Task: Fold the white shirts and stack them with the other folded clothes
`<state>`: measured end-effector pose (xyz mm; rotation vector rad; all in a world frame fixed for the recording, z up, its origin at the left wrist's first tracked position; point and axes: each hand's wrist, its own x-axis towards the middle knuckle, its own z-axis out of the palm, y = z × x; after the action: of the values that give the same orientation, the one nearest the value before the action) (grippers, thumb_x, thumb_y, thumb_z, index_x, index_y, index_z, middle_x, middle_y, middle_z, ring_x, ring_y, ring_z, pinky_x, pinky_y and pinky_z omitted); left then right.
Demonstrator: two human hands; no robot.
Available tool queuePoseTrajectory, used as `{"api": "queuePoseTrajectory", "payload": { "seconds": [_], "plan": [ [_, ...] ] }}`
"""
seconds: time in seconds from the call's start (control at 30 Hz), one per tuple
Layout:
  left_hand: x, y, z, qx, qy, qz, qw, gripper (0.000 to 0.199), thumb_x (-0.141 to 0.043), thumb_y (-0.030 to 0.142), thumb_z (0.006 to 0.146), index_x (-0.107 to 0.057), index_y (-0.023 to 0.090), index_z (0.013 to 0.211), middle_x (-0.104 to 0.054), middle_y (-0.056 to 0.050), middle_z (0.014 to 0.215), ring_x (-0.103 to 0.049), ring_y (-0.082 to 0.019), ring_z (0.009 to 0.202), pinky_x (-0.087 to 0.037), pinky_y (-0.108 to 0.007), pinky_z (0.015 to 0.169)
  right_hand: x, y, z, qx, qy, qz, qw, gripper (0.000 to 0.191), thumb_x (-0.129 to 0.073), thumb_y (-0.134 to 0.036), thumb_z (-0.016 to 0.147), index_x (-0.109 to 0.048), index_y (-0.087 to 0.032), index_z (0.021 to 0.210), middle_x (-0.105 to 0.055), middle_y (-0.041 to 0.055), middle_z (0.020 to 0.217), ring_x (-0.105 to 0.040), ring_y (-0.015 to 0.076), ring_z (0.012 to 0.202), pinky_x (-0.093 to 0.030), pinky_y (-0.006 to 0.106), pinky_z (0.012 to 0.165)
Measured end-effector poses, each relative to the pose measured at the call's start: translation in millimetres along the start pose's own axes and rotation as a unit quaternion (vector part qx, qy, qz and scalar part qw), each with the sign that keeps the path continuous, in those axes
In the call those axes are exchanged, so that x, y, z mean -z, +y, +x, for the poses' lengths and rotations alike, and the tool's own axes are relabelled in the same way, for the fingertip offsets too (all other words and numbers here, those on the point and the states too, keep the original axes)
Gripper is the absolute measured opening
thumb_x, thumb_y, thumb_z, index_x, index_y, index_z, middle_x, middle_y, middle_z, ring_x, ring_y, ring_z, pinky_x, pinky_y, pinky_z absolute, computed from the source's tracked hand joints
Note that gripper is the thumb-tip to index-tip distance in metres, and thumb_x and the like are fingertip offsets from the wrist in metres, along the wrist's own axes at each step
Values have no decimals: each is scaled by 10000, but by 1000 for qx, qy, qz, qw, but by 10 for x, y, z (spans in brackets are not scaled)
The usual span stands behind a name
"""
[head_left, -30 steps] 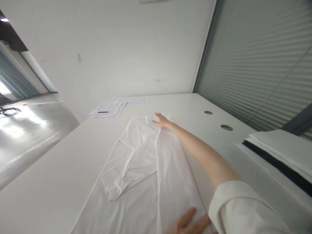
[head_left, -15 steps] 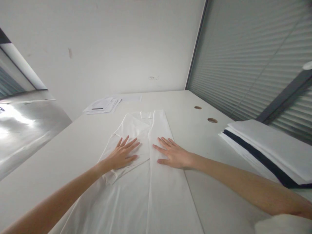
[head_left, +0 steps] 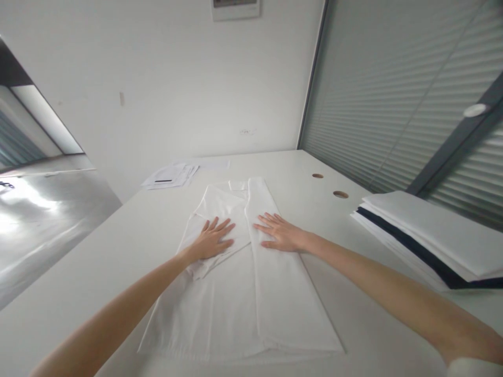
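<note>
A white garment (head_left: pixel 231 314), which looks like a shirt, lies spread on the white table (head_left: pixel 118 251). Its right side is folded inward in a long strip, and a sleeve-like part lies folded across its left half. My left hand (head_left: pixel 214 239) rests flat on that left half with fingers spread. On the folded strip at the right lies my right hand (head_left: pixel 281 233), also flat with its fingers apart. The narrow end of the garment points away from me, and its wide hem is near the table's front.
At the back left lie several papers (head_left: pixel 171 175). A stack of folded white and dark cloth (head_left: pixel 428 230) sits at the right. Two round holes, a far one (head_left: pixel 317 176) and a nearer one (head_left: pixel 340 194), pierce the tabletop near the window blinds (head_left: pixel 353 115).
The view has tilted up and shifted, so the garment's near hem now shows. Both hands stay flat on the cloth and sit slightly farther up and right in the picture.
</note>
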<state>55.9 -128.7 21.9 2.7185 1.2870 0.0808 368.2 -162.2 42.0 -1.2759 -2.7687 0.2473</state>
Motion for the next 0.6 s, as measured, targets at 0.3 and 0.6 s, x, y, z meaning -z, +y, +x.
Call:
{"api": "queuePoseTrajectory", "payload": {
  "seconds": [0.3, 0.6],
  "plan": [
    [22, -414, 62, -16, 106, -126, 986, 611, -240, 582, 1001, -465, 255, 1465, -377, -54, 1569, -232, -258, 1492, -239, -487, 1200, -116, -1386, 401, 462, 173, -136, 859, 309, -452, -259, 1011, -645, -203, 1246, -657, 84, 1252, -576, 202, 1183, -435, 364, 984],
    [-12, -1407, -570, 77, 134, -25, 988, 597, -331, 572, 972, -493, 241, 1441, -409, -60, 1549, -303, -245, 1469, -228, -447, 1208, -271, -2258, 1191, 537, 123, -190, 812, 381, -432, -196, 1017, -575, -251, 1365, -586, -1, 1401, -538, 159, 1246, -426, 272, 952]
  ]
}}
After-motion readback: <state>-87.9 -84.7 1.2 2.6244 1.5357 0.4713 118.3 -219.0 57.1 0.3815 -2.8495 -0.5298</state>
